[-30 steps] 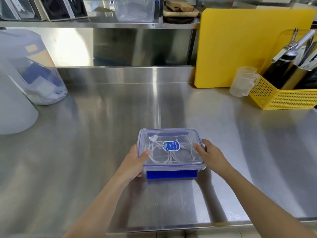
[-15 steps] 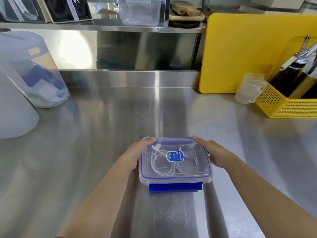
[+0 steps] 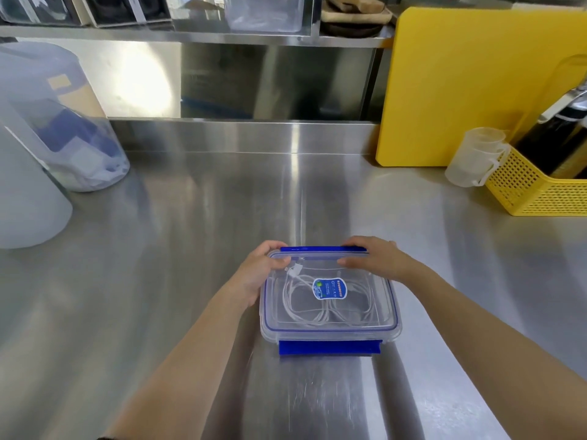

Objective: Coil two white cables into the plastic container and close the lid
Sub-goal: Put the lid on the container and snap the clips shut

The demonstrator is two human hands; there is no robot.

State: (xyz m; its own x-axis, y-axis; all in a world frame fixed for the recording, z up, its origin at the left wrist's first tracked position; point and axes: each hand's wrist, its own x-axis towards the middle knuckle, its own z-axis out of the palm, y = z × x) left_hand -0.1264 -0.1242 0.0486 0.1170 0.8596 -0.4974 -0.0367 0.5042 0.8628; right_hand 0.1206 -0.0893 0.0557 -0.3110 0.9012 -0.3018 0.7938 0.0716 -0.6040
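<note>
A clear plastic container (image 3: 330, 331) sits on the steel counter close to me. Its clear lid (image 3: 365, 309), with a blue seal line and a blue-and-white sticker, lies on top. Two white cables (image 3: 305, 309) lie coiled inside, seen through the lid. A blue latch flap (image 3: 327, 347) hangs folded down on the near side. Another blue latch flap (image 3: 320, 248) sticks up at the far edge. My left hand (image 3: 257, 274) grips the far left corner. My right hand (image 3: 378, 257) rests on the far right edge, fingers over the far flap.
A yellow cutting board (image 3: 470, 87) leans against the back right. A yellow basket (image 3: 533, 192) with bottles and a stack of clear measuring cups (image 3: 473, 157) stand at the right. Large translucent tubs (image 3: 47, 138) fill the left. A shelf (image 3: 190, 34) runs above the back.
Both hands slid from the container's sides to its far edge. The blue far flap now shows raised between my fingers. The view moved closer to the container.
</note>
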